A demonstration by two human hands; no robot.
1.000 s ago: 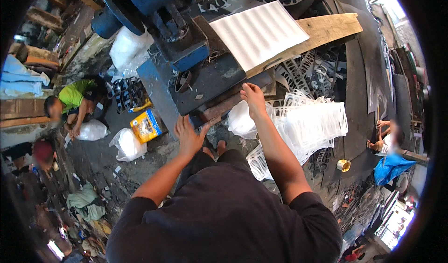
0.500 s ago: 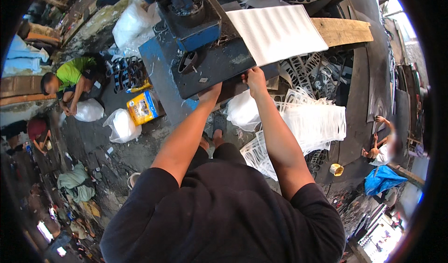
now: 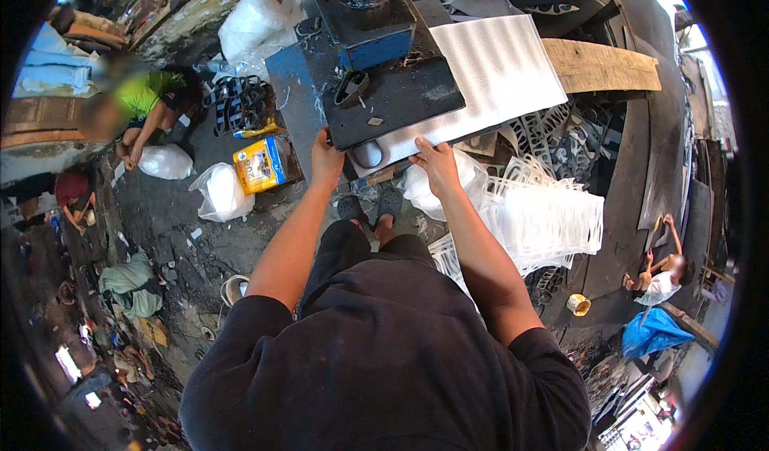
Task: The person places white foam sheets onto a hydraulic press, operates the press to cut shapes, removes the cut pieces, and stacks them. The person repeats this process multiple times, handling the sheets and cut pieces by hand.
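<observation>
White sheet at a blue press, both hands at the near side

White sheet (image 3: 506, 60): one, flat, pale; passes beneath the dark plate (image 3: 420, 98) of the blue press (image 3: 384, 48), showing past the plate's near edge and beyond its right edge.

Left hand (image 3: 327, 163): at the near-left corner of the dark plate; fingers curled upward, tips partly hidden; cannot tell whether they pinch anything.

Right hand (image 3: 438, 167): at the near edge of the white sheet; index finger laid on its upper face, fingertips slightly apart; cannot tell whether the sheet is pinched from below.

Grey rounded object (image 3: 368, 155): between the hands, just off the plate's near edge, nearer the left hand.

Dark open loop (image 3: 351, 89): on the plate, toward its left edge.

Small diamond-shaped piece (image 3: 374, 121): on the plate, between loop and near edge.

Wooden plank (image 3: 605, 65): beside the sheet's right edge.

White cut-out sheets (image 3: 553, 220): heaped on the floor at right, beside a white plastic bag (image 3: 432, 187).

Yellow-and-blue packet (image 3: 260, 165): on the floor at left, against a second white bag (image 3: 224, 195).

Co-worker in bright green (image 3: 146, 94): crouched at far left.
</observation>
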